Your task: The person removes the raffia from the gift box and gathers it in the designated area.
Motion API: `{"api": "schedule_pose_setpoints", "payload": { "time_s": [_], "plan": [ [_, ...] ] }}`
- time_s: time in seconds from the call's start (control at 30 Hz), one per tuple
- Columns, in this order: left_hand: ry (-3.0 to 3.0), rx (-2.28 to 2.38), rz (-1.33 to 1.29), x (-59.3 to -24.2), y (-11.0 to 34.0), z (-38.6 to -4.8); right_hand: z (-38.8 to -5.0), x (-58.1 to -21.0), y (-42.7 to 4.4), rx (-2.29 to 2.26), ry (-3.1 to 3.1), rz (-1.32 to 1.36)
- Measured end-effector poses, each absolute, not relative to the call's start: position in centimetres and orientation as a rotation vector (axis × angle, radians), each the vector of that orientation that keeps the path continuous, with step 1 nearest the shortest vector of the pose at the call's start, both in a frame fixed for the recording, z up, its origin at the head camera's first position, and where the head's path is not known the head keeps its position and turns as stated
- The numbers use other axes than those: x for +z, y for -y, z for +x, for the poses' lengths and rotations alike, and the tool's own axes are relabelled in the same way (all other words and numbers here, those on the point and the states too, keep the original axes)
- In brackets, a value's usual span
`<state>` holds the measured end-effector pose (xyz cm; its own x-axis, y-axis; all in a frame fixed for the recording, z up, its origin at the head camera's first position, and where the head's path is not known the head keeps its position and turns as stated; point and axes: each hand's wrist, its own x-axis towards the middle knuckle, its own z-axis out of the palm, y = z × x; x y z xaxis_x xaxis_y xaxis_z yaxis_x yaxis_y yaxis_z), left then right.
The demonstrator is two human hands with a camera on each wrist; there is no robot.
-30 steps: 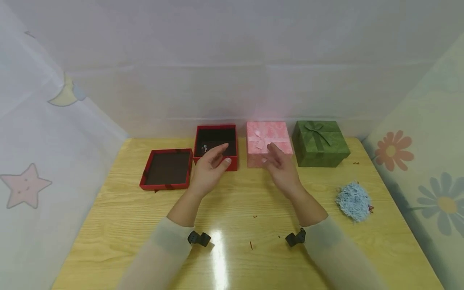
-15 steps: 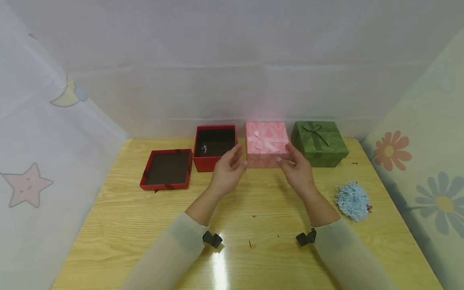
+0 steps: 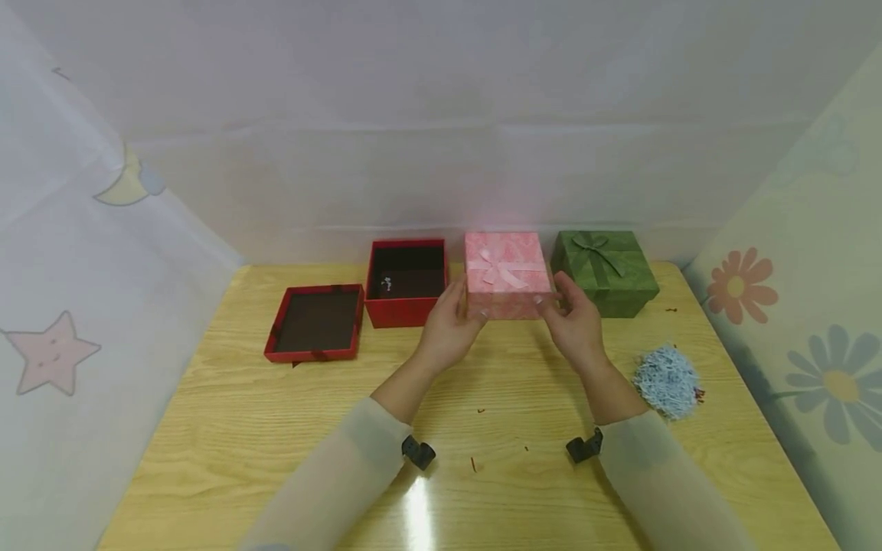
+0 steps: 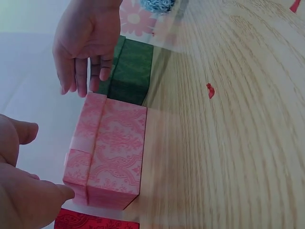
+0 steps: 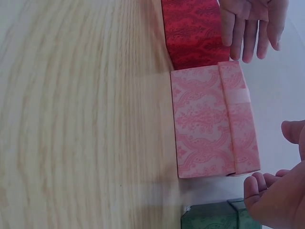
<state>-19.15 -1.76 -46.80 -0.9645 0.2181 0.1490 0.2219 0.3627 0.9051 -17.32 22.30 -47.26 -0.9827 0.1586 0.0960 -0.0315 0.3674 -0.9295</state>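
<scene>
The pink box [image 3: 508,285] stands near the table's [image 3: 234,436] far edge, between the left hand [image 3: 446,334] and right hand [image 3: 577,326] — fingers relaxed, no hold evident, contact unclear. Probably light, stiff cardboard — best held by the lid's [image 3: 520,246] sides, clear of the bow [image 3: 491,265].

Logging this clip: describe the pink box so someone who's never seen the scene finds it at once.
Along the far edge of the wooden table stand three boxes. The pink box is the middle one, between the left hand and right hand. Unlike the open red box, it is lidded; unlike the green box, its bow is pink.
</scene>
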Motion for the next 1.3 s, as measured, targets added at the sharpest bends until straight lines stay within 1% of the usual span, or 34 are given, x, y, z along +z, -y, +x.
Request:
{"api": "schedule_pose_setpoints", "payload": {
  "time_s": [0.43,0.77,1.07,1.3],
  "plan": [
    [2.622,-1.725,-0.354,-48.0,0.0,-20.2,-19.0,-48.4,-22.7,1.74,2.484,-0.201],
    [2.599,-1.673,-0.267,-48.9,-1.0,-21.3,-20.3,-48.9,-22.5,1.72,2.512,-0.052],
    [2.549,-1.716,-0.223,-49.2,-1.4,-22.1,-21.1,-49.0,-22.6,1.747,2.56,-0.096],
    [2.531,-1.62,-0.179,-49.8,-1.7,-22.4,-21.2,-49.1,-22.8,1.751,2.573,-0.098]
  ]
}}
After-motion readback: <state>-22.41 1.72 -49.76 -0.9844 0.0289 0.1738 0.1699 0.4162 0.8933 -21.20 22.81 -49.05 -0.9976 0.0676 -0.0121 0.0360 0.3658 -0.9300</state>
